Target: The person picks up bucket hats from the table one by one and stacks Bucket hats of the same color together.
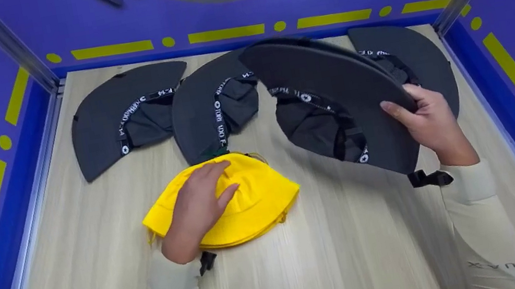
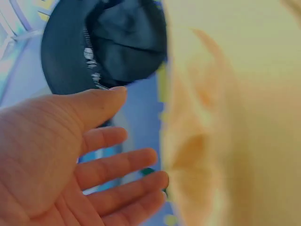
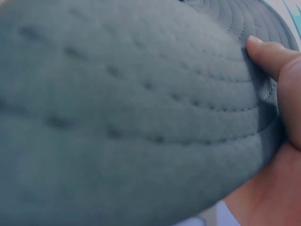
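Observation:
My right hand (image 1: 433, 121) pinches the wide brim of a dark grey sun hat (image 1: 346, 76), thumb on the near face. The hat is tilted up off the table, with its crown hanging to the left; a second dark edge shows behind its brim. Stitched brim fabric fills much of the right wrist view, beside the right thumb (image 3: 268, 54). Over a yellow bucket hat (image 1: 249, 188) lies my left hand (image 1: 199, 205), fingers loosely extended and not curled round it. The left wrist view shows those fingers (image 2: 122, 172) apart beside blurred yellow cloth (image 2: 225, 117).
Two dark wide-brimmed hats lie at the back, one at left (image 1: 103, 113) and one near the middle (image 1: 198, 91), touching the yellow hat. Another dark hat (image 1: 427, 56) is at back right, partly hidden. Blue panels (image 1: 234, 11) with metal posts enclose the wooden table (image 1: 75, 282).

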A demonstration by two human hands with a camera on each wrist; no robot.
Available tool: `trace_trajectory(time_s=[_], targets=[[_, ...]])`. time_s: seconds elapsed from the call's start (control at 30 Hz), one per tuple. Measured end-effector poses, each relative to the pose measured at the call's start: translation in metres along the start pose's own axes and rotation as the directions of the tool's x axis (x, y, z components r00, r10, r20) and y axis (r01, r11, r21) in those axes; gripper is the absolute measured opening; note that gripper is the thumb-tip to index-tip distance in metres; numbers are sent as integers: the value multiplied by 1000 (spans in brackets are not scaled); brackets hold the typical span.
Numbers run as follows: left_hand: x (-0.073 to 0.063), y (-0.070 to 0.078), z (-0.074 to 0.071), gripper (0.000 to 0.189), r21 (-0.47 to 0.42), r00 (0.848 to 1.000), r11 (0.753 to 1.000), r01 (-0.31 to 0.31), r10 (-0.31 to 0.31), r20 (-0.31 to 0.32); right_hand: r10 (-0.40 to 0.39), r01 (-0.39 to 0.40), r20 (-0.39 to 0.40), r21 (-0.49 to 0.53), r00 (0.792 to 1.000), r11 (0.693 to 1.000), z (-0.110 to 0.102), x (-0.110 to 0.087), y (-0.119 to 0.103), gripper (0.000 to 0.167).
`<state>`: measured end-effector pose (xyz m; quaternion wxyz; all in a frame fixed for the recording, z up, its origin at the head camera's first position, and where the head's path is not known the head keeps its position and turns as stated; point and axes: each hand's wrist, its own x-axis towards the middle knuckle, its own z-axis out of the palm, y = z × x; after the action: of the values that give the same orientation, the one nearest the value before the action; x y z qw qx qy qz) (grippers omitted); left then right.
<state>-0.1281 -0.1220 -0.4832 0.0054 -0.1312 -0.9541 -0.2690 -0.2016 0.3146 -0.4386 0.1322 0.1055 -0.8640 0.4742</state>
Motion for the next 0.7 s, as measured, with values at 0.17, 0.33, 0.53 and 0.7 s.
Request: trace_trajectory(time_s=[0.17,0.33,0.53,0.7], targets=[[10,18,-23,49,1,939,960,-279,273,-212,-108,105,63,43,992,994,1,-9,-9,5],[32,31,-43,75,41,805,878,-478,456,-381,-236,229,168,61,957,972,-4,-17,-21,11],[52,46,-67,90,45,758,811,-584,564,-329,-362,331,303,150,882,932,-4,-25,-37,26],[50,53,-77,49,-87,813,808,-582,580,-49,-413,365,360,196,837,910,-1,-28,-52,28]])
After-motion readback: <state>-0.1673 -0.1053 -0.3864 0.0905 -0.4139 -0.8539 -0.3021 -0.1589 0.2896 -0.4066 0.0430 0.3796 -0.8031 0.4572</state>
